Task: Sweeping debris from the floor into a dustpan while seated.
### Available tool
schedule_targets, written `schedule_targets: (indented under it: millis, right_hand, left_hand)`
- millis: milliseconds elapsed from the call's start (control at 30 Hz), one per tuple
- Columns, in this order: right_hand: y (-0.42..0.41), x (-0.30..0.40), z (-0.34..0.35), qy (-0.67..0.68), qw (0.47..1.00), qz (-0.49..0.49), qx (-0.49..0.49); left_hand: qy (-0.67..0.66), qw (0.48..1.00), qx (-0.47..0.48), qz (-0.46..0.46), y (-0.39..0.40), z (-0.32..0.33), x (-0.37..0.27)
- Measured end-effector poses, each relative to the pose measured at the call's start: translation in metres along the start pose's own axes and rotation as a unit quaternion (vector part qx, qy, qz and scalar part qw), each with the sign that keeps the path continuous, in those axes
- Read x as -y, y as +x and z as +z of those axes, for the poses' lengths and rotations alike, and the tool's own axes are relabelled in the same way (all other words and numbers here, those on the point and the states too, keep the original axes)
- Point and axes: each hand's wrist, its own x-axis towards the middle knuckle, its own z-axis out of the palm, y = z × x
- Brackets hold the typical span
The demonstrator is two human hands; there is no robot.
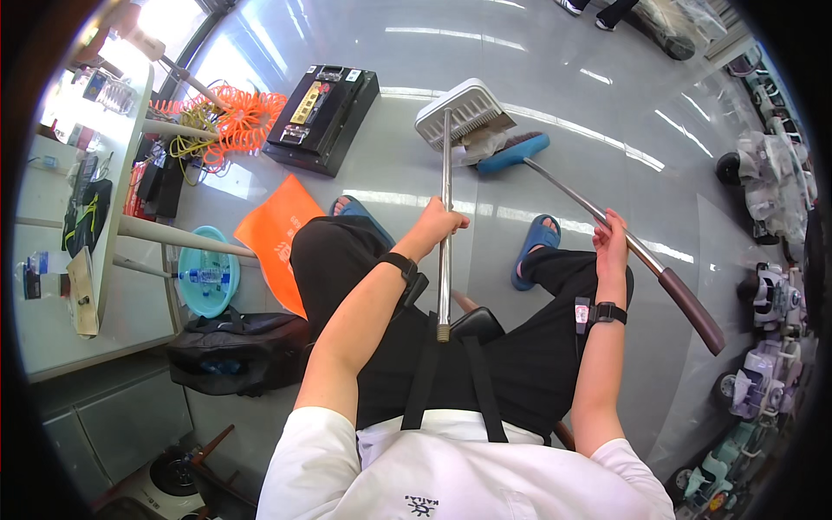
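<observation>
In my left hand is the metal pole of a long-handled dustpan; the pole's lower end shows a bare threaded tip. Its pale ribbed pan is on the grey floor in front of my feet. A brown scrap and crumpled clear plastic lie at the pan's edge. My right hand holds the metal shaft of a broom, above its brown grip. The broom's blue head, with dark bristles, rests beside the plastic.
A black battery case stands ahead on the left, near a coiled orange hose. An orange bag, a turquoise basin and a black bag are at my left. Toy ride-on vehicles line the right; a person's shoes appear far ahead.
</observation>
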Motion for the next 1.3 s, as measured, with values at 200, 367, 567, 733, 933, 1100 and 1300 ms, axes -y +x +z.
schedule_targets:
  millis: [200, 367, 567, 733, 933, 1100, 1300]
  right_hand:
    - [-0.001, -0.001, 0.001, -0.010, 1.000, 0.002, 0.003]
    - [-0.001, -0.002, 0.000, 0.004, 1.000, -0.001, 0.019]
    - [0.001, -0.004, 0.001, 0.012, 1.000, 0.010, 0.025]
    - [0.003, -0.006, -0.001, 0.027, 0.999, 0.020, 0.031]
    - [0.015, -0.012, -0.011, 0.053, 0.997, 0.036, 0.036]
    - [0.018, -0.014, -0.013, 0.059, 0.997, 0.042, 0.039]
    - [0.017, -0.013, -0.012, 0.051, 0.997, 0.042, 0.044]
  left_hand:
    - [0.021, 0.999, -0.016, -0.022, 0.007, -0.001, 0.003]
    - [-0.046, 0.997, -0.027, -0.047, 0.003, -0.004, -0.001]
    - [-0.098, 0.989, -0.016, -0.113, -0.003, -0.005, -0.002]
    - [-0.110, 0.989, -0.061, -0.073, 0.006, -0.008, 0.008]
    - [-0.088, 0.994, -0.051, -0.043, 0.000, -0.008, 0.013]
    - [-0.013, 0.999, -0.041, -0.022, -0.008, -0.004, 0.005]
    - [0.038, 0.998, -0.043, 0.014, -0.015, 0.006, -0.004]
